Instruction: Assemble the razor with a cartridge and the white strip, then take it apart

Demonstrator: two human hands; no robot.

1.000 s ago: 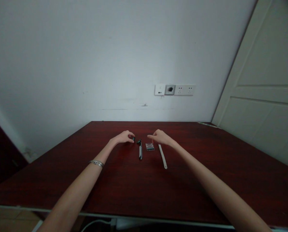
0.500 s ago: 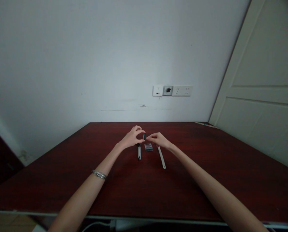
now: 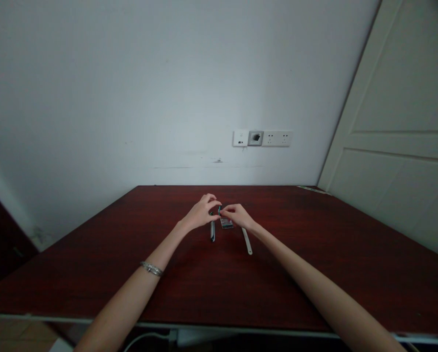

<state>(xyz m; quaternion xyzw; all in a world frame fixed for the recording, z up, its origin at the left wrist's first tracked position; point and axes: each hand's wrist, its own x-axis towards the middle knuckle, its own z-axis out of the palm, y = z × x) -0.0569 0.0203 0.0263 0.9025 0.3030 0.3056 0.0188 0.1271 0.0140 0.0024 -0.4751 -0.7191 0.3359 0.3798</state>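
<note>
Between the thumb and forefinger of my left hand is a small flat piece, green and dark, held upright by its ends; its kind is too small to tell. My right hand is closed in a pinch, its fingertips at the right face of that piece; what lies inside the pinch is hidden. Just below the hands lies a small clear flat case. Left of it rests a slim black-and-white handle-like item. On the right, a pale narrow strip with a hole at its near end runs partly under my right hand.
All this is on a dark red wooden table. Behind it is a white wall with sockets; a pale panelled door stands at the right. A white cable shows below the table's front edge.
My right hand has moved left and slightly down, and its fingertips have come up to the green piece. My left hand still holds the piece, slightly lower.
</note>
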